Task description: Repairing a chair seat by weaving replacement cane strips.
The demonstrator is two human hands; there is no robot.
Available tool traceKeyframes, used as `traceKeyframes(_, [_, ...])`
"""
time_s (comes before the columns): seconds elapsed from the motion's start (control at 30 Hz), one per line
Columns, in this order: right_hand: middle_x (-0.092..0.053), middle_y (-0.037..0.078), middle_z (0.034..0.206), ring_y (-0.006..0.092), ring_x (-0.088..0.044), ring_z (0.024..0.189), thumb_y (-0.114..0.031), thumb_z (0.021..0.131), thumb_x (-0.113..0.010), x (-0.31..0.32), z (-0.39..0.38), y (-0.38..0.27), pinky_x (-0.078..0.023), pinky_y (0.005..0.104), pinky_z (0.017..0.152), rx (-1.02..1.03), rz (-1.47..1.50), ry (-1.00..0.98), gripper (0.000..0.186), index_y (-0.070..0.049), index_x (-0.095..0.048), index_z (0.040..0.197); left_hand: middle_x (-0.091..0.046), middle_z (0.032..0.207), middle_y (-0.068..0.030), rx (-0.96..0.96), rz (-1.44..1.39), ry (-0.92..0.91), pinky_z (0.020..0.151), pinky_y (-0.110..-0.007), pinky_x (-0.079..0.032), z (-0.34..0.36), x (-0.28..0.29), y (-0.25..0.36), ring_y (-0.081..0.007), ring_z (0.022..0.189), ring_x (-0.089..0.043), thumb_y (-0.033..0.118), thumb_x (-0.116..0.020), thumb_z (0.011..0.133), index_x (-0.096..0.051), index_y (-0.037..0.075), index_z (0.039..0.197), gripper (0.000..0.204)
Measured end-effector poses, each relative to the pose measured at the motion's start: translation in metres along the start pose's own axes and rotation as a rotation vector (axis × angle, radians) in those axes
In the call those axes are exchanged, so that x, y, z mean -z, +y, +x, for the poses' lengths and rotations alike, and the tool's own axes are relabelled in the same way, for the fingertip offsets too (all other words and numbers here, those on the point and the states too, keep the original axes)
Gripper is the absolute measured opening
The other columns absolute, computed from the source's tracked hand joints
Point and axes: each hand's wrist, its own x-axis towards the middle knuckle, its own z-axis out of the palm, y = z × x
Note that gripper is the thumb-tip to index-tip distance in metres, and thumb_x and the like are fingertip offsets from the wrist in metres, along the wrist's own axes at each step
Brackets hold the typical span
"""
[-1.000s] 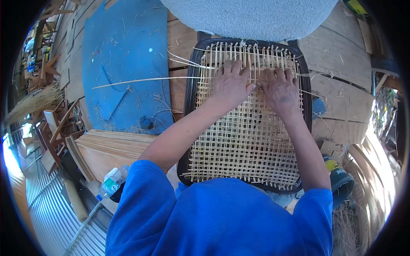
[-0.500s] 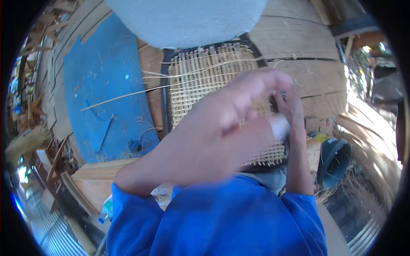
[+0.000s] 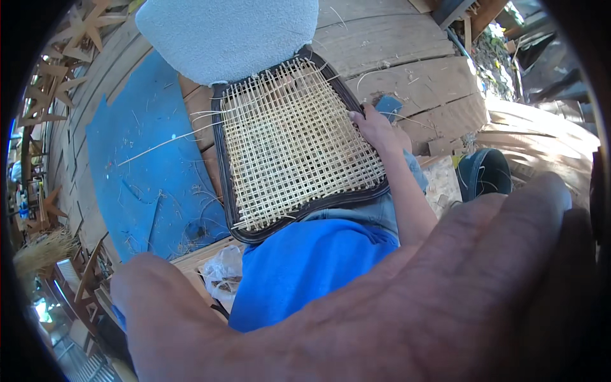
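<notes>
A woven cane seat [image 3: 289, 143] in a dark frame rests tilted on my lap, above my blue shirt [image 3: 312, 267]. My right hand [image 3: 377, 130] grips the seat's right rim, fingers curled onto the frame. My left hand [image 3: 394, 305] is lifted very close to the camera and fills the lower part of the view. I see its back, with the thumb spread far to the left, and nothing shows in it. Loose cane strands [image 3: 165, 141] stick out from the seat's left edge.
A pale blue cushioned chair back [image 3: 223, 35] stands beyond the seat. A blue mat [image 3: 143, 178] strewn with cane scraps lies to the left on the wooden plank floor [image 3: 407, 57]. A dark bucket [image 3: 484, 172] sits at right, and a crumpled plastic bag [image 3: 223, 274] by my left side.
My left hand has left the weave and risen right up to the camera. The seat now sits tilted, held by my right hand alone at its right rim.
</notes>
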Motion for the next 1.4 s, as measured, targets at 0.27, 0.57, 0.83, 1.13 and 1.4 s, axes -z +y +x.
traceKeyframes(0.27, [-0.059,0.02,0.088,0.0343,-0.056,0.086,-0.038,0.081,-0.047,0.03,-0.059,-0.059,-0.043,0.0411,0.074,-0.021,-0.275,0.069,0.041,-0.004,-0.052,0.103,-0.053,0.107,-0.0141,-0.022,0.037,-0.077,0.08,-0.034,-0.042,0.012,-0.011,0.003,-0.0237,0.095,-0.052,0.016,-0.05,0.08,-0.047,-0.007,0.11,0.038])
traceKeyframes(0.57, [-0.061,0.012,0.072,0.0294,-0.058,0.069,-0.034,0.075,-0.054,0.006,-0.058,-0.037,-0.045,0.0403,0.063,0.062,-0.352,0.306,0.029,-0.007,-0.061,0.082,-0.054,0.105,-0.0144,0.025,0.108,-0.119,0.078,-0.034,-0.043,-0.006,-0.003,-0.001,-0.0249,0.092,-0.054,0.016,-0.049,0.08,-0.047,-0.007,0.11,0.038])
traceKeyframes(0.83, [-0.059,0.019,0.075,0.0346,-0.056,0.073,-0.028,0.074,-0.053,0.004,-0.061,-0.02,-0.042,0.0433,0.068,0.134,-0.332,0.298,0.028,-0.001,-0.062,0.079,-0.054,0.103,-0.0147,0.021,0.157,-0.073,0.076,-0.035,-0.044,-0.009,-0.002,-0.006,-0.026,0.089,-0.055,0.016,-0.049,0.08,-0.048,-0.008,0.109,0.037])
traceKeyframes(1.13, [-0.059,0.019,0.092,0.0318,-0.056,0.083,-0.021,0.079,-0.049,-0.009,-0.037,0.006,-0.043,0.0357,0.074,0.184,-0.107,0.306,0.03,0.001,-0.056,0.097,-0.05,0.103,-0.0131,0.602,-0.274,0.252,0.059,-0.023,-0.044,0.046,0.048,-0.206,-0.0145,0.074,-0.054,0.006,-0.044,0.082,-0.024,-0.003,0.129,0.052])
traceKeyframes(1.4, [-0.06,0.018,0.082,0.0324,-0.056,0.08,-0.024,0.077,-0.048,-0.01,-0.038,-0.001,-0.042,0.0402,0.073,0.138,-0.197,0.343,0.031,-0.003,-0.058,0.098,-0.053,0.091,-0.0093,0.638,-0.433,0.388,0.045,-0.023,-0.042,0.069,0.058,-0.25,-0.0134,0.059,-0.054,0.005,-0.042,0.082,-0.008,0.006,0.135,0.063])
